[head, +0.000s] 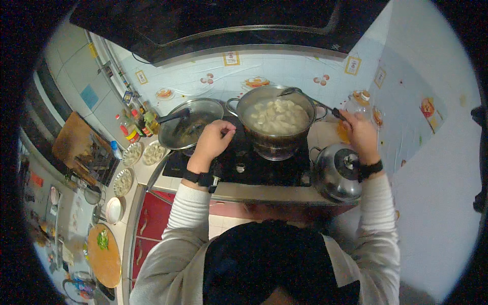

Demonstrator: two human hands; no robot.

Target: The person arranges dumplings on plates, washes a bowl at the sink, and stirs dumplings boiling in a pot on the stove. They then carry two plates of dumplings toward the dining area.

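Note:
A steel pot [259, 139] with two side handles stands on the black gas stove [228, 167], full of dumplings [280, 114] in cloudy water. My right hand [357, 127] grips the dark handle of a ladle [322, 105], whose head is at the pot's far rim. Between the pot and a wide pan [179, 143] hovers my left hand [217, 139], its fingers curled in and the thumb against them, with nothing visible in it. Across the pan lies a black-handled utensil [173, 115]; my left hand hides part of the pan.
A domed steel lid [335, 179] rests right of the stove, near an oil jug [358, 103]. Leftward are bottles [127, 127], plates of dumplings [123, 183], a bowl [114, 210] and a round cutting board [105, 263] with chopped greens [103, 239]. Above hangs a range hood [244, 38].

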